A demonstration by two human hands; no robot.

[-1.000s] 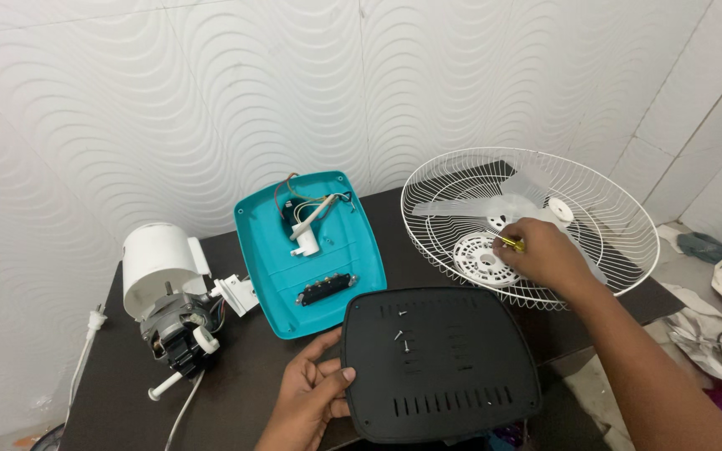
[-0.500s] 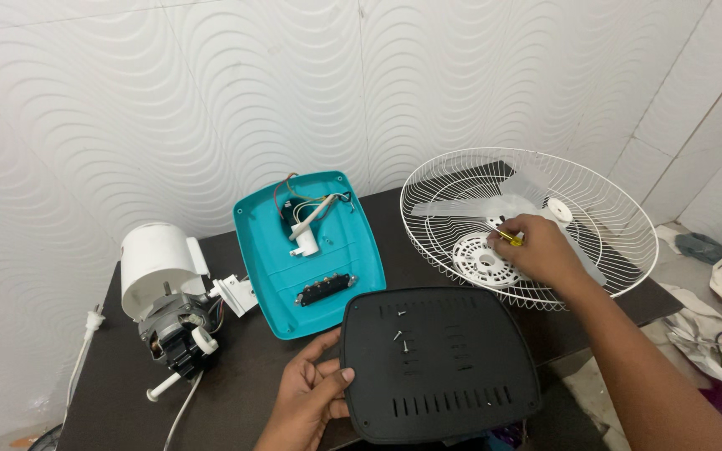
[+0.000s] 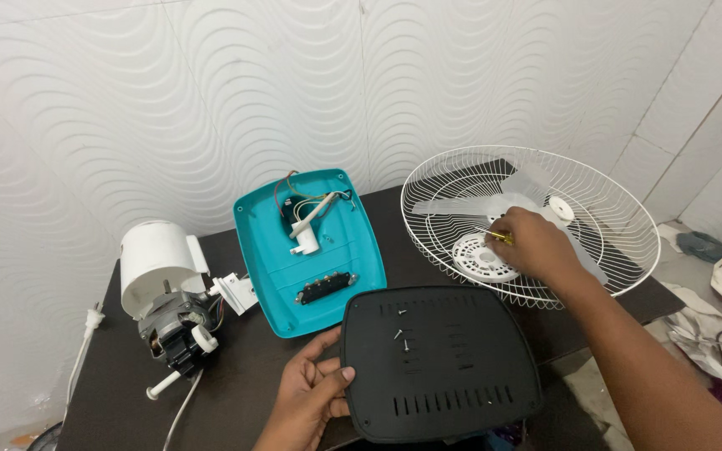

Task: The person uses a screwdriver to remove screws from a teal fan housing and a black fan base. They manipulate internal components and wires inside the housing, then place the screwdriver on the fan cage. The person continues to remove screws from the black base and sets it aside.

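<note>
On the dark bench [image 3: 244, 367], a person is working among the parts of a taken-apart fan.

Nearest, the left hand [image 3: 311, 392] is gripping the left edge of a black vented base plate [image 3: 440, 363], thumb on top and fingers curled under; three small screws [image 3: 401, 326] are lying loose on the plate. Just beyond, a teal housing [image 3: 311, 250] is lying open side up, showing wires and a white part inside. Off to the left, a fan motor [image 3: 179, 327] with a white cap [image 3: 154, 263] is sitting beside its cord. Farther back on the right, the right hand [image 3: 541, 246] is reaching into the white wire fan guard [image 3: 612, 217], fingers pinched on a small yellow thing [image 3: 501, 237] over the guard's round hub.
</note>
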